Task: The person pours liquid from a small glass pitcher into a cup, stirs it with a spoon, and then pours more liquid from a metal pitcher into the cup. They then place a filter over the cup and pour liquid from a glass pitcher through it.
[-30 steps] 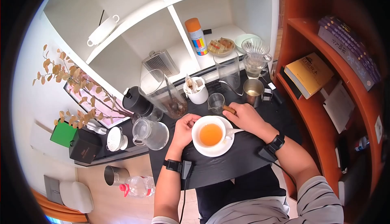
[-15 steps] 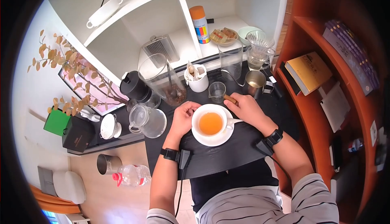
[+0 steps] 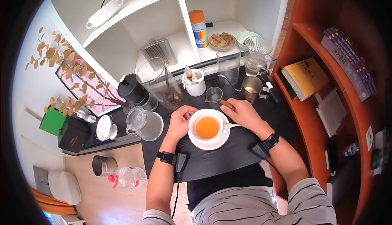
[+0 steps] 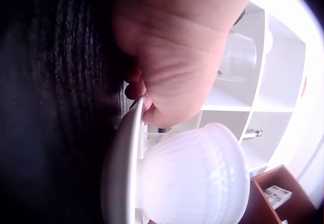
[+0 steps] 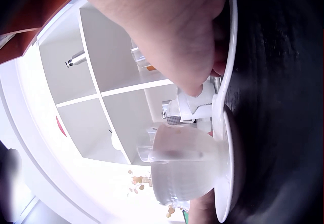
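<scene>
A: How would you handle this saucer (image 3: 210, 146) well?

B: Keep it level, I'd say; the cup (image 4: 197, 178) on it holds amber liquid (image 3: 207, 128), so any tilt could slop it; I'd go slowly and evenly; I'd also mind what looks like a white spoon (image 3: 234, 125), which juts out towards three o'clock and could snag on a finger.

A: Sensible; how do the grips stand?

B: The left grip (image 3: 178, 123) seems to pinch the rim, thumb against fingers, going by the left wrist view; the right grip (image 3: 246, 116) sits just beside the spoon, but I cannot tell whether it is clamped on anything; the wooden handle (image 3: 227, 104) of the glass pitcher (image 3: 213, 97) lies right by its fingertips.

A: And the saucer, seen from each?

B: It rests on the black worktop (image 3: 216, 161); from the left grip its middle lies towards four o'clock, rim touching; from the right grip, towards eight; the pitcher stands beyond it at twelve.
</scene>
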The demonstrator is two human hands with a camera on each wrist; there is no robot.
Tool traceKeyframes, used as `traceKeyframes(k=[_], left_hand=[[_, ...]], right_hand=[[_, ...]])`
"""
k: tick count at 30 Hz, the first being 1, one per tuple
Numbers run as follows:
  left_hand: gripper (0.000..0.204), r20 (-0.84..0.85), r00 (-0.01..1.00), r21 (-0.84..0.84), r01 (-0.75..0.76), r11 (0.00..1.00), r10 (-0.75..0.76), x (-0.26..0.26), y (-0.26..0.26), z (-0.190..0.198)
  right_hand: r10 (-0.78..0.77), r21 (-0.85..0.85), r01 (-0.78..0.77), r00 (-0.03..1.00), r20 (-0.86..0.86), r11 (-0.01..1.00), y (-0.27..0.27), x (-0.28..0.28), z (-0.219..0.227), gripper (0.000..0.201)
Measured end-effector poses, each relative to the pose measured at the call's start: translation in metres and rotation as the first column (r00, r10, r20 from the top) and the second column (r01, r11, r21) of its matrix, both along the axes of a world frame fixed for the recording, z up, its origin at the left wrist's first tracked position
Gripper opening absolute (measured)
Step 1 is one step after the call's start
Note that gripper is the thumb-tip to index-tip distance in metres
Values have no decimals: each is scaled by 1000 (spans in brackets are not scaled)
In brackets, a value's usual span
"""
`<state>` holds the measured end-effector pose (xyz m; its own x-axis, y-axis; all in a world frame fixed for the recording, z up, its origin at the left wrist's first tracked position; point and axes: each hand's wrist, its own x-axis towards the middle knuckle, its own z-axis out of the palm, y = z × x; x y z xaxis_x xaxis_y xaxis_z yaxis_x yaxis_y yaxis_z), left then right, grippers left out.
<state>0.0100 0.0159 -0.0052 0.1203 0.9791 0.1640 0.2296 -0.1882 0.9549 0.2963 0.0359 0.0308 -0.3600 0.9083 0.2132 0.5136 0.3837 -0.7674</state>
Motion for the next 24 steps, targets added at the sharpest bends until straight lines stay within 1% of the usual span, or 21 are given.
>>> traceKeyframes(k=[2, 4, 7, 8, 10, 12, 14, 15, 17, 18, 22, 24], left_hand=[[14, -15, 1000, -13, -6, 1000, 6, -1, 0, 0], [14, -30, 1000, -31, -7, 1000, 6, -1, 1, 1], [15, -27, 1000, -14, 11, 1000, -12, -3, 2, -2], [15, -25, 1000, -18, 8, 1000, -8, -3, 3, -4], [15, 9, 1000, -31, 18, 999, -17, -5, 3, -6], [16, 14, 1000, -35, 22, 999, -21, -7, 4, -8], [22, -58, 998, -31, 35, 999, -37, -10, 6, -11], [22, -58, 998, -26, 37, 999, -38, -8, 5, -8], [14, 17, 1000, -36, 19, 999, -18, -3, 2, -2], [14, 16, 1000, -28, 20, 999, -20, -3, 2, -2], [15, -9, 1000, -23, 10, 1000, -10, -3, 5, -3], [16, -68, 998, 13, 5, 1000, -4, -3, 3, -3]], right_hand=[[-4, 8, 4, 1000, -11, 1000, 1, 0, 1, 34], [2, -12, -2, 1000, -21, 1000, 1, 0, 2, 38], [9, -13, -9, 1000, 7, 1000, 0, 1, 6, 39], [13, -18, -13, 1000, 9, 1000, -1, 1, 5, 39], [10, -5, -10, 999, -39, 1000, -2, 0, 4, 38], [3, -9, -3, 999, -34, 1000, -1, 0, 2, 37], [-11, -8, 10, 1000, -29, 1000, -1, 1, 1, 37], [-16, -13, 16, 999, -32, 1000, -1, 1, 2, 37], [-21, -10, 21, 999, -37, 1000, -1, 1, 2, 37], [-17, -13, 17, 999, -41, 1000, -1, 1, 2, 37], [-8, 3, 9, 999, -50, 1000, 0, 1, 0, 39], [-8, -7, 8, 999, -32, 1000, 1, 1, 1, 39]])
